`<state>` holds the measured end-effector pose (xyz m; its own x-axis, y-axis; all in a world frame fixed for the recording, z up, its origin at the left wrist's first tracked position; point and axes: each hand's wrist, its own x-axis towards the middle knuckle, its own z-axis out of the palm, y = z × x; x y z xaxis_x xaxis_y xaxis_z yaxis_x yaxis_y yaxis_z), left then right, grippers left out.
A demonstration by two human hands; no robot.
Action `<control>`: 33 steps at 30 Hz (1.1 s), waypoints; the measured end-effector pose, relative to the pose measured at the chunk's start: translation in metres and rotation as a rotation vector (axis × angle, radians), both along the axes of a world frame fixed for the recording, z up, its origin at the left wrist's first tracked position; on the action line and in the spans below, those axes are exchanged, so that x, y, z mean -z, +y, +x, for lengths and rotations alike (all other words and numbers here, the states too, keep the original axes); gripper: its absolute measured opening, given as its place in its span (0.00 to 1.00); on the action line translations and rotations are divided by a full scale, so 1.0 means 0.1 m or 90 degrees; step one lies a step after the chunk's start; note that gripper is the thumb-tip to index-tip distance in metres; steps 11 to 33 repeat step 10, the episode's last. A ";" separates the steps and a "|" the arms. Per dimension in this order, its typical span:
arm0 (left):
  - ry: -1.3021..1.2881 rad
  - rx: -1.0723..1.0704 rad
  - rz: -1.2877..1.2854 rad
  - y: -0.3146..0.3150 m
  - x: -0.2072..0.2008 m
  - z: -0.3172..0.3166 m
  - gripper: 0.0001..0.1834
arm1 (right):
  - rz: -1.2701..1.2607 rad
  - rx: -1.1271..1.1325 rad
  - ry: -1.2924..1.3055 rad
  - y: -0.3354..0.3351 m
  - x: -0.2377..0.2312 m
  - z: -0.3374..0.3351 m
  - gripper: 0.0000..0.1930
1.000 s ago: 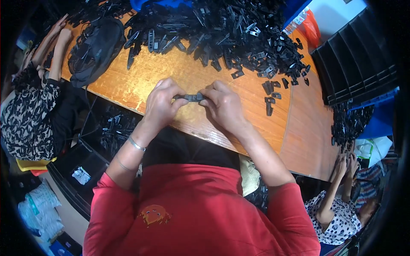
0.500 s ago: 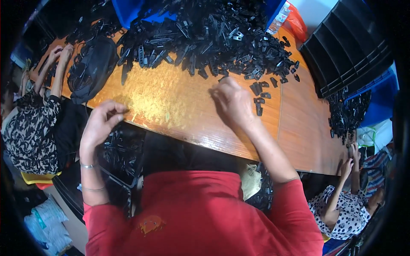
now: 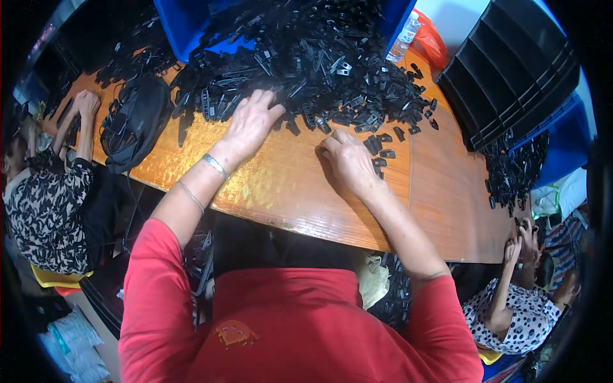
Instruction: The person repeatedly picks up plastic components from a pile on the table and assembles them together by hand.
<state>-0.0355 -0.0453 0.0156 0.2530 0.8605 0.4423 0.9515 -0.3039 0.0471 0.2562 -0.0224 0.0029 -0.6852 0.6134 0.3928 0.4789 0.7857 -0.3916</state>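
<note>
A heap of small black plastic parts (image 3: 300, 70) covers the far side of the wooden table (image 3: 306, 198). My left hand (image 3: 251, 124) reaches to the near edge of this heap, fingers apart and stretched over the closest parts; nothing shows in its grip. Right of it, my right hand (image 3: 348, 156) rests low over the bare wood with its fingers curled together. Whatever it may hold is hidden under the fingers. Several loose black clips (image 3: 381, 147) lie just beside its right side.
A blue bin (image 3: 175, 32) stands behind the heap. A black bag (image 3: 135, 118) lies at left, and a clear bottle (image 3: 403, 38) stands at the back right. Stacked black trays (image 3: 511, 70) rise at right. Co-workers (image 3: 48, 204) (image 3: 511, 313) sit on both sides.
My left hand has moved from the table's front edge up and right to the heap. The right hand stays over nearly the same spot, with its fingers still curled.
</note>
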 end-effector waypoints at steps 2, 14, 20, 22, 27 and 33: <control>0.055 0.030 -0.015 0.03 -0.02 -0.02 0.14 | -0.018 0.001 0.025 -0.12 -0.11 0.02 0.05; 0.066 0.107 -0.088 -0.09 0.02 0.01 0.12 | -0.110 0.005 -0.008 -0.31 -0.01 0.05 0.04; 0.066 0.107 -0.088 -0.09 0.02 0.01 0.12 | -0.110 0.005 -0.008 -0.31 -0.01 0.05 0.04; 0.066 0.107 -0.088 -0.09 0.02 0.01 0.12 | -0.110 0.005 -0.008 -0.31 -0.01 0.05 0.04; 0.066 0.107 -0.088 -0.09 0.02 0.01 0.12 | -0.110 0.005 -0.008 -0.31 -0.01 0.05 0.04; 0.066 0.107 -0.088 -0.09 0.02 0.01 0.12 | -0.110 0.005 -0.008 -0.31 -0.01 0.05 0.04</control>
